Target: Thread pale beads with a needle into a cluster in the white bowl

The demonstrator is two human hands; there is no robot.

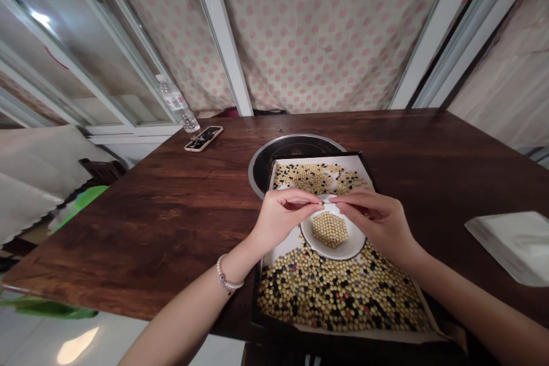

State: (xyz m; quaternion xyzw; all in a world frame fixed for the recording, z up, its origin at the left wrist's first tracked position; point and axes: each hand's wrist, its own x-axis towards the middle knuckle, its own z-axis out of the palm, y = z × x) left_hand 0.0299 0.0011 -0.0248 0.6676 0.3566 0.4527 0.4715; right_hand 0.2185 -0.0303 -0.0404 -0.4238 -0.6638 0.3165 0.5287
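Note:
A black tray [369, 167] lined with white paper lies on the dark wooden table [171, 211]; it is strewn with several cream and dark beads [338, 291]. In its middle sits a small white dish [349, 249] holding a flat hexagon of cream beads [329, 229]. My left hand [281, 220] and my right hand [377, 220] hover above the dish's far rim. Their fingertips meet in a pinch around something small that I cannot make out. A pearl bracelet [227, 279] circles my left wrist.
A round black hob plate [278, 151] is set in the table under the tray's far end. A phone [204, 138] and a plastic water bottle [178, 104] stand at the far left edge. A white bag [514, 243] lies at the right.

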